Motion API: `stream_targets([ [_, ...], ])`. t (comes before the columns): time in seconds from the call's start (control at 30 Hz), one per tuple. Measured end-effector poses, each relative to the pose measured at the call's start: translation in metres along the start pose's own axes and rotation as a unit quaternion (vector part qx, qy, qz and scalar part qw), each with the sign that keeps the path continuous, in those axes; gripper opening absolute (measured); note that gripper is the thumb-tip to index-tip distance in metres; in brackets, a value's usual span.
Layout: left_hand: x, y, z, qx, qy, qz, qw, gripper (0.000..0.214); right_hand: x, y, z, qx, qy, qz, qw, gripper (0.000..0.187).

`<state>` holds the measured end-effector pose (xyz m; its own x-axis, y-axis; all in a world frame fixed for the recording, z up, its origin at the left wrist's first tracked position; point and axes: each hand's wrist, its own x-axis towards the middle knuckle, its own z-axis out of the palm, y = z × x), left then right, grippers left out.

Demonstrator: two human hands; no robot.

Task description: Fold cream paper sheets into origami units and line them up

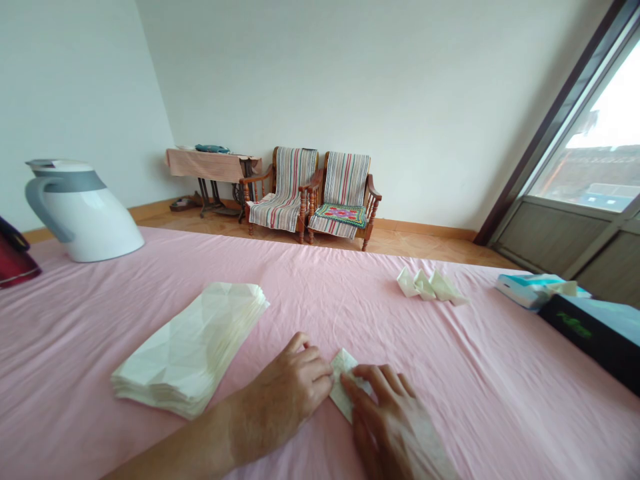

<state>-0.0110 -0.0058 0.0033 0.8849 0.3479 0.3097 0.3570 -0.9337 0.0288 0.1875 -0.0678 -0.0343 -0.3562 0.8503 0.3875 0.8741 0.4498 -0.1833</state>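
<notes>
A small white paper napkin (343, 387) lies partly folded on the pink tablecloth (310, 293) near the front edge. My left hand (287, 393) has its fingers curled and pressed on the napkin's left side. My right hand (393, 420) lies across the napkin's right part, fingers flat and together, pressing it down. A thick stack of white napkins (193, 347) rests just left of my left hand. Three folded napkin pieces (430, 287) sit in a row further back to the right.
A white and grey kettle (80, 210) stands at the back left, beside a dark red object (15, 257) at the left edge. A tissue box (533, 290) and a black box (595, 333) lie at the right. Two striped chairs (313, 197) and a side table stand by the far wall.
</notes>
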Motion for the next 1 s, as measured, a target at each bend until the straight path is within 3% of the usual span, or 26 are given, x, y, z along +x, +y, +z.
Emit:
stream_targets([
  [0.37, -0.001, 0.003, -0.002, 0.016, -0.013, -0.009, 1.000, 0.015, 0.002, -0.004, -0.001, -0.044, 0.005, -0.019, 0.999, 0.025],
  [0.6, -0.001, -0.003, 0.004, -0.002, 0.030, -0.043, 0.999, 0.021, -0.001, 0.003, -0.006, 0.085, 0.028, 0.019, 0.996, 0.016],
  [0.83, -0.003, -0.004, -0.003, 0.003, 0.124, -0.016, 0.992, 0.021, 0.003, 0.017, -0.007, 0.132, 0.119, 0.046, 0.983, 0.034],
  [1.0, -0.005, -0.002, -0.001, -0.033, 0.135, -0.008, 0.990, 0.018, 0.005, 0.013, -0.008, 0.168, 0.089, 0.024, 0.981, 0.044],
])
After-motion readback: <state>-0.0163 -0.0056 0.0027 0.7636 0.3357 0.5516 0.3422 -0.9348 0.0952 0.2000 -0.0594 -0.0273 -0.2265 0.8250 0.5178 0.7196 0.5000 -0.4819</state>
